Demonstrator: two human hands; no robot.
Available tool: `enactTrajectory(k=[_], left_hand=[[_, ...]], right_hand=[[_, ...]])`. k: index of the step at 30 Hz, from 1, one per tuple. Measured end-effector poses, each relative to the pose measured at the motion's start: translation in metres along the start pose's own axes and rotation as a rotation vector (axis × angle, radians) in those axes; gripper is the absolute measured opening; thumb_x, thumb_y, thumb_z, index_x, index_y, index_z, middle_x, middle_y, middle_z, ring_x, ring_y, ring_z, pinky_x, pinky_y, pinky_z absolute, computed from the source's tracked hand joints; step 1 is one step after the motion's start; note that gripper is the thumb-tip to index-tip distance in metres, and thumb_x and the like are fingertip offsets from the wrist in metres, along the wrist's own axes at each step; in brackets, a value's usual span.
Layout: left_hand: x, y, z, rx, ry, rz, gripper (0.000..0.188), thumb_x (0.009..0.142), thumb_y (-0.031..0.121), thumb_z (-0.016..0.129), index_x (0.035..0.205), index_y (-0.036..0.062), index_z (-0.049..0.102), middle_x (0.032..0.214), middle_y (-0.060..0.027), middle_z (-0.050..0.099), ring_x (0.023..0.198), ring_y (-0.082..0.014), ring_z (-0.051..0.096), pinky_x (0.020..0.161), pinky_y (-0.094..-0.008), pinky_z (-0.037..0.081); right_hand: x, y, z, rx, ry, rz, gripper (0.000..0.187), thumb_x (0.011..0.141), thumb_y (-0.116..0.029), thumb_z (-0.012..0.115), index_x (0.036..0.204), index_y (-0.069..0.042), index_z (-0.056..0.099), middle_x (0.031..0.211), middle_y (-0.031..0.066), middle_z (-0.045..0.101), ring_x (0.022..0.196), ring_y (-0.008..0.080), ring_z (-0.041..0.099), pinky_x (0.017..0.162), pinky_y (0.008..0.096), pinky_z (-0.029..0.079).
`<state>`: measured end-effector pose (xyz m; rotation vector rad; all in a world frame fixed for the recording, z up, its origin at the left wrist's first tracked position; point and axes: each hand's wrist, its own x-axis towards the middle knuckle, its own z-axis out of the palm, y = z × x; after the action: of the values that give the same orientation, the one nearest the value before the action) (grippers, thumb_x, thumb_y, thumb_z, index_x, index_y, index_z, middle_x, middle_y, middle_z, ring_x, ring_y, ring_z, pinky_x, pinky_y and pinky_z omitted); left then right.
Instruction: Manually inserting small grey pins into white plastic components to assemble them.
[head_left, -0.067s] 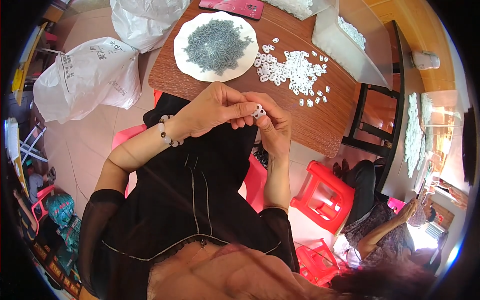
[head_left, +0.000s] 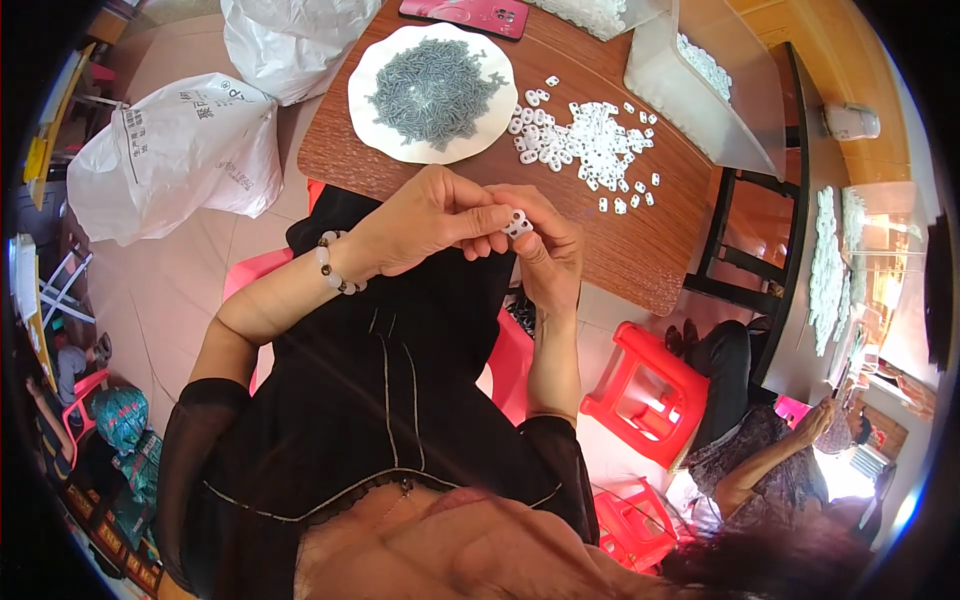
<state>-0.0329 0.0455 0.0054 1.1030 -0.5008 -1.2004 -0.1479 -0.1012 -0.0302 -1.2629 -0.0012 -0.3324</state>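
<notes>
In front of my lap, a small white plastic piece with dark holes [head_left: 517, 224] is pinched between my hands. My left hand [head_left: 432, 222], wearing a beaded bracelet, presses its thumb against the left side of the piece; its fingers are curled under. From the other side, my right hand [head_left: 552, 245] grips the same piece between thumb and forefinger. Just beyond, a pile of similar white plastic pieces [head_left: 600, 140] lies loose on the brown table [head_left: 640, 255]. A scalloped white plate [head_left: 372, 135] to its left holds a heap of small grey rod-shaped parts [head_left: 432, 90].
A pink phone [head_left: 470, 15] lies at the table's far edge. Right of it stands a translucent bin [head_left: 690, 105] with white parts inside. White sacks [head_left: 175, 165] stand on the floor at left. Red stools [head_left: 648, 395] and another person [head_left: 750, 450] are at right.
Both hands keep nearly the same place; the white piece between the fingers appears slightly turned.
</notes>
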Motion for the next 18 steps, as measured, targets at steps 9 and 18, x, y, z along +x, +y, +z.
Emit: enactTrajectory(k=[9, 18], left_hand=[[-0.0036, -0.0021, 0.0008, -0.127, -0.016, -0.035, 0.022, 0.092, 0.020, 0.063, 0.092, -0.0010, 0.070, 0.078, -0.0033, 0.066, 0.065, -0.0057, 0.056, 0.058, -0.0185, 0.045], [-0.0030, 0.0003, 0.0053, -0.093, -0.005, -0.007, 0.020, 0.089, 0.018, 0.067, 0.088, -0.0007, 0.072, 0.072, -0.0027, 0.064, 0.062, -0.0057, 0.053, 0.054, -0.0189, 0.042]], right_hand=[[0.0007, 0.0047, 0.0016, 0.005, 0.006, -0.060, 0.042, 0.084, -0.032, 0.070, 0.109, 0.001, 0.066, 0.113, 0.0145, 0.063, 0.102, 0.0196, 0.055, 0.087, 0.0315, 0.045], [0.0001, 0.0005, 0.0057, 0.001, -0.012, -0.104, 0.044, 0.085, -0.030, 0.069, 0.115, 0.002, 0.063, 0.115, 0.0132, 0.061, 0.102, 0.0192, 0.055, 0.088, 0.0312, 0.044]])
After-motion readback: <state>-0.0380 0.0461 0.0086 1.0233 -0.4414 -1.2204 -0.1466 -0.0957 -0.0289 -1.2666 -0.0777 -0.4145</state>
